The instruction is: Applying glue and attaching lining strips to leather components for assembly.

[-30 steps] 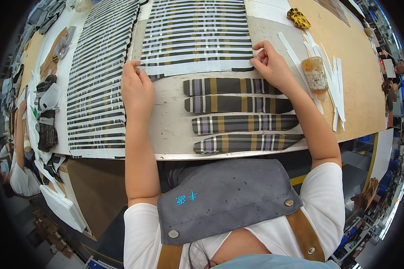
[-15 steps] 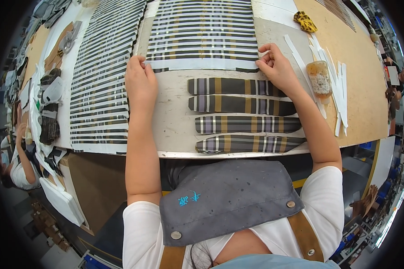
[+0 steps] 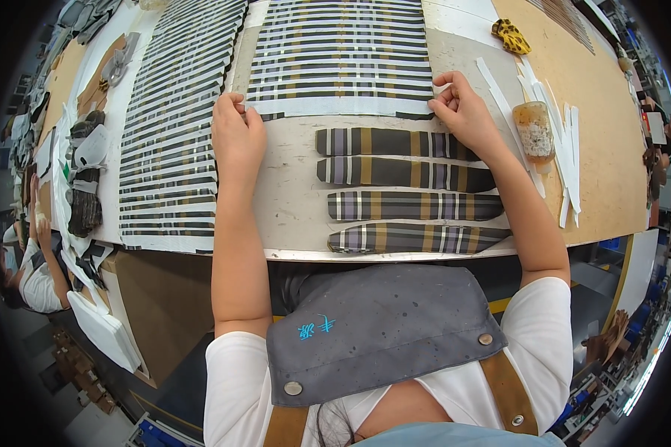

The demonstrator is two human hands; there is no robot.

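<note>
Overlapping rows of dark plaid fabric strips with white edges (image 3: 339, 63) lie across the middle of the table. My left hand (image 3: 238, 138) is closed at the left end of the nearest strip, its thumb and forefinger pinching the corner. At the opposite end, my right hand (image 3: 464, 112) pinches the strip's right corner between thumb and curled fingers. Below them, several loose plaid pieces (image 3: 414, 206) with pointed right ends lie side by side, the uppermost partly beneath my right wrist. Left of my left hand runs a second column of overlapping strips (image 3: 173, 141).
To the right lie a worn, yellowish block (image 3: 533, 132), long white strips (image 3: 570, 160) and a yellow-and-black patterned cloth (image 3: 511, 36). Dark fabric bundles (image 3: 86, 212) sit along the left side, where another person (image 3: 43, 279) works. The table's front edge (image 3: 395, 258) runs close to my body.
Both hands stay at the strip's two corners with hardly any movement. The whole view has shifted very slightly. At the far left, the other person's arms have moved.
</note>
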